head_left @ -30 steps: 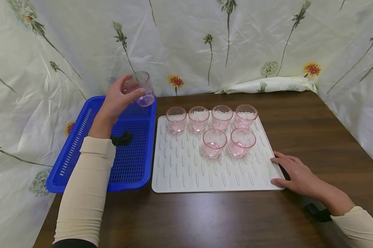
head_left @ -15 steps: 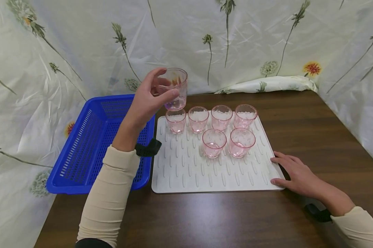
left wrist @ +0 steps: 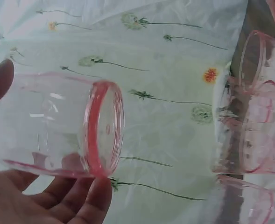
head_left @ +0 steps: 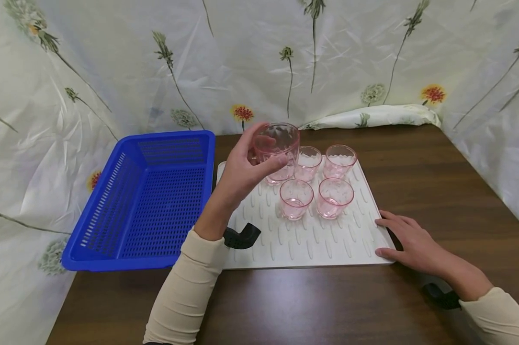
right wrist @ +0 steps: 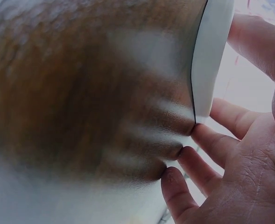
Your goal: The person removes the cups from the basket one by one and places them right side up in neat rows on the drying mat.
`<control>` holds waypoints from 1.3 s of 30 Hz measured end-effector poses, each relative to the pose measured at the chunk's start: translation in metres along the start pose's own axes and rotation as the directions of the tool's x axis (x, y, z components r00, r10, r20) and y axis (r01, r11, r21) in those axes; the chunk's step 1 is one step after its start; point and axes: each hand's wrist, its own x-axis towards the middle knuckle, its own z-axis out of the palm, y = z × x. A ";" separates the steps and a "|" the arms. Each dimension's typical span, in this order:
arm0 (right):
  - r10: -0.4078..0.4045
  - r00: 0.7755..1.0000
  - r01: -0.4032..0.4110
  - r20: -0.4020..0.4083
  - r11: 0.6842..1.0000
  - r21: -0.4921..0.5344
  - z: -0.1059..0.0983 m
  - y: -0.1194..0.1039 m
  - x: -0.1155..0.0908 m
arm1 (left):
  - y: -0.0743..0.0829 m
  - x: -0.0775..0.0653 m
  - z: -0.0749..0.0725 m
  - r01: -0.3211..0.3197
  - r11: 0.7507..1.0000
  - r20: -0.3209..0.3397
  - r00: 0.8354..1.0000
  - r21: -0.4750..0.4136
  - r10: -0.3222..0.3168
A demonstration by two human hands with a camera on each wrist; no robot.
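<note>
My left hand (head_left: 240,175) holds a clear pinkish drinking glass (head_left: 285,148) above the back of the white ridged drying mat (head_left: 302,249). In the left wrist view the thumb and fingers lie on either side of this glass (left wrist: 58,123), which looks empty. Several like glasses stand upright on the mat, including two in front, a left one (head_left: 296,203) and a right one (head_left: 334,201). Behind the held glass and the hand, part of the back row is hidden. My right hand (head_left: 414,244) rests at the mat's right edge, fingers extended, touching the edge and tabletop.
A blue perforated basket (head_left: 126,266) stands left of the mat on the dark wooden table (head_left: 302,306). Flower-patterned cloth (head_left: 242,62) hangs behind and at the sides. One roll of that cloth (head_left: 384,117) lies along the table's back edge.
My left hand has carried the glass rightward from over the basket's back corner to above the mat, and lowered it over the last half second. The right hand has stayed put.
</note>
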 end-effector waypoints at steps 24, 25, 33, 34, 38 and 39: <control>0.013 1.000 -0.013 0.020 1.000 0.005 -0.001 0.001 0.001 | -0.086 -0.045 0.027 0.352 0.929 -0.264 0.912 0.112 -0.314; 0.014 1.000 -0.015 0.021 1.000 0.006 -0.001 0.001 0.000 | -0.088 -0.045 0.026 0.372 0.921 -0.258 0.907 0.115 -0.334; 0.016 0.999 -0.017 0.031 1.000 0.008 -0.002 0.001 0.000 | -0.101 -0.044 0.027 0.413 0.907 -0.221 0.895 0.080 -0.388; 0.018 0.999 -0.018 0.034 1.000 0.008 -0.002 0.001 0.000 | -0.102 -0.044 0.027 0.412 0.908 -0.220 0.896 0.082 -0.387; 0.019 0.999 -0.019 0.037 1.000 0.010 -0.002 0.000 0.000 | -0.103 -0.044 0.027 0.414 0.904 -0.221 0.896 0.103 -0.386; 0.020 0.999 -0.020 0.037 1.000 0.009 -0.003 0.000 0.001 | -0.103 -0.044 0.026 0.416 0.903 -0.220 0.896 0.107 -0.386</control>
